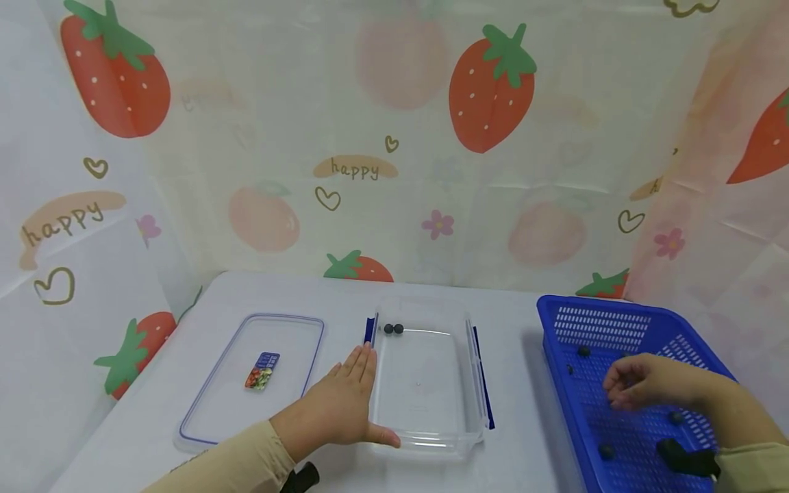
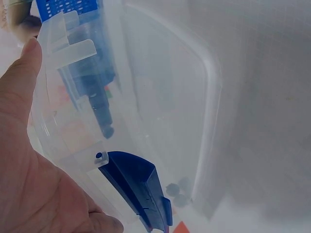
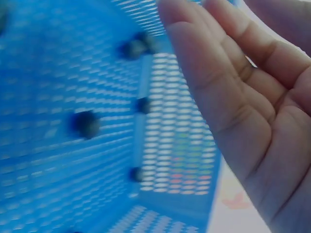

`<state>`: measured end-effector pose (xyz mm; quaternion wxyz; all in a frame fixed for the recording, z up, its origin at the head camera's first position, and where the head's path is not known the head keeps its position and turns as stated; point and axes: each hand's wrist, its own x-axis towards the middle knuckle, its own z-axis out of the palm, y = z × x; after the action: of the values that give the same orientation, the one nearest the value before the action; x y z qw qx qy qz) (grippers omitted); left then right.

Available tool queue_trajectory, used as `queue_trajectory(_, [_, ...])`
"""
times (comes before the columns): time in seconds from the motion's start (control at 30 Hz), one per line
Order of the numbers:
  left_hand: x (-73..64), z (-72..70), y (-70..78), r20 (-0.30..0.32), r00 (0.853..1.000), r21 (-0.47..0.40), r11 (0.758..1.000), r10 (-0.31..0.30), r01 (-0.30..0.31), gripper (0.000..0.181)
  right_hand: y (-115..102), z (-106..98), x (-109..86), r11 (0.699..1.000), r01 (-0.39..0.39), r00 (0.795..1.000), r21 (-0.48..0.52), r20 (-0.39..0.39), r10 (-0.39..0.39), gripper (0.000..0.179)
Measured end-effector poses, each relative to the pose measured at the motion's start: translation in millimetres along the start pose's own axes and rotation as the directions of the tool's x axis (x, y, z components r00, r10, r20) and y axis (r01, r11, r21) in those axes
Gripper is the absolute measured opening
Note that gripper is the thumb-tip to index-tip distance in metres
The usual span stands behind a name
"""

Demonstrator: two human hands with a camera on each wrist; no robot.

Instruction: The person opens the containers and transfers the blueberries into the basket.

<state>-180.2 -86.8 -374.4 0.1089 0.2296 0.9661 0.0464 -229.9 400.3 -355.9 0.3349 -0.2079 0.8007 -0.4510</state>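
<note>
My left hand [image 1: 346, 400] lies with straight fingers along the left side of a clear plastic container [image 1: 419, 383], its thumb at the near edge. Two small dark balls [image 1: 394, 329], like blueberries, sit in the container's far left corner. In the left wrist view a dark blue side clip [image 2: 138, 184] hangs folded out from the wall. Over the blue basket [image 1: 557, 404] at the right is my right hand [image 1: 656, 383], fingers loosely bent. The right wrist view shows nothing held in those fingers [image 3: 214, 77]. Several more dark balls [image 3: 87, 124] are scattered on the basket floor.
A clear lid [image 1: 212, 411] with a blue seal lies left of the container, bearing a colourful label [image 1: 262, 371]. White cloth [image 1: 505, 397] covers the table. A strawberry-printed curtain [image 1: 419, 185] closes off the back and sides.
</note>
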Motion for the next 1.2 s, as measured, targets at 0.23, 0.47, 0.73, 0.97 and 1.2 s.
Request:
queue_trajectory(0.23, [-1.5, -1.4, 0.0, -0.003, 1.000, -0.005, 1.000, -0.009, 0.009, 0.128, -45, -15, 13.2, 0.983, 0.073, 0.978, -0.170, -0.180, -0.103, 0.026])
queue_trajectory(0.47, [-1.3, -1.2, -1.1, -0.004, 1.000, 0.008, 1.000, -0.006, 0.006, 0.127, -83, -11, 50.0, 0.968, 0.102, 0.965, -0.228, -0.213, -0.152, 0.032])
queue_trajectory(0.73, [0.9, 0.3, -2.1, -0.017, 1.000, 0.027, 1.000, 0.009, -0.009, 0.126, -117, 6, 106.0, 0.972, 0.065, 0.967, -0.224, -0.228, -0.117, 0.029])
queue_trajectory(0.97, [0.7, -0.7, -1.2, -0.009, 1.000, 0.027, 1.000, 0.006, -0.006, 0.126, -140, 32, 154.9, 0.973, 0.116, 0.973, -0.198, -0.175, -0.151, 0.025])
queue_trajectory(1.2, [2.7, 0.9, -0.6, -0.006, 1.000, 0.026, 1.000, 0.001, -0.001, 0.128, -144, 57, 204.3, 0.986, 0.110, 0.974, -0.129, -0.186, -0.133, 0.020])
